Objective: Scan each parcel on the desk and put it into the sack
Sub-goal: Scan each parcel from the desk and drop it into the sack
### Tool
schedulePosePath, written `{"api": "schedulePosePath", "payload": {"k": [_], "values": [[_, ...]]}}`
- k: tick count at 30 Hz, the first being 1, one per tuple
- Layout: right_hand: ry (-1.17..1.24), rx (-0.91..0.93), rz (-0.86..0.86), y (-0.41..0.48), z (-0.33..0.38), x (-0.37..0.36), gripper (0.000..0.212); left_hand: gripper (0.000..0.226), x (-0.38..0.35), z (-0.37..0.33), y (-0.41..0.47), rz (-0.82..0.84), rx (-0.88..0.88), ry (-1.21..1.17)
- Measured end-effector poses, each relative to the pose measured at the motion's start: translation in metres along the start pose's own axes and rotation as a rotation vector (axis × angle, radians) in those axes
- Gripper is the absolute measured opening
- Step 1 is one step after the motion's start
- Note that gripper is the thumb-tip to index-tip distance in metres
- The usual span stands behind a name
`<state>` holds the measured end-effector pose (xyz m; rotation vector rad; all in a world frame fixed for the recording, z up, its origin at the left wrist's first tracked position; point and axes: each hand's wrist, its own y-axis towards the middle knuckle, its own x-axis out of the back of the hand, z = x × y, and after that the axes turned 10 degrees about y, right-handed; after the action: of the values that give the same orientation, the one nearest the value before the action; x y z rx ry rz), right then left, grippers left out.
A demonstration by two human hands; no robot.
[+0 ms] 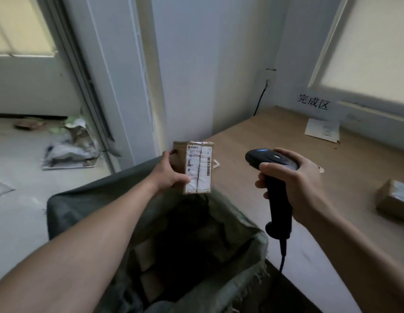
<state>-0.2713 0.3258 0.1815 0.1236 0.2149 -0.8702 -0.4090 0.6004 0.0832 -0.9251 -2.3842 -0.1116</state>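
While the left hand (168, 175) is pinching the box (197, 167) at frame centre, it is appearing light and stiff; the right hand (293, 184) is gripping the scanner (273, 175).

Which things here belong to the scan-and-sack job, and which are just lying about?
Job: held parcel, left hand, scanner, right hand, sack, second parcel on the desk.
Lying about: paper sheet, wall sign, floor litter, wall cable.
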Motion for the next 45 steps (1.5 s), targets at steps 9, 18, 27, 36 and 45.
{"api": "schedulePosePath", "payload": {"k": [9, 18, 27, 36, 45], "values": [[-0.039, -0.104, 0.082, 0.016, -0.049, -0.044, 0.081, 0.11, 0.032, 0.105, -0.029, 0.124, 0.179, 0.415], [-0.053, -0.137, 0.053, 0.018, -0.058, -0.028, 0.078, 0.072, 0.007, 0.115, -0.013, 0.047, 0.167, 0.702], [-0.038, -0.053, -0.07, 0.005, -0.019, 0.046, 0.079, 0.044, -0.057, -0.004, 0.015, -0.131, -0.158, 0.67], [-0.005, 0.075, -0.264, -0.045, 0.053, 0.188, 0.075, 0.042, -0.199, -0.163, -0.01, -0.033, -0.475, 0.681], [-0.032, 0.161, -0.45, -0.103, 0.1, 0.337, 0.047, 0.043, -0.349, -0.265, -0.061, 0.095, -0.625, 0.644]]}}
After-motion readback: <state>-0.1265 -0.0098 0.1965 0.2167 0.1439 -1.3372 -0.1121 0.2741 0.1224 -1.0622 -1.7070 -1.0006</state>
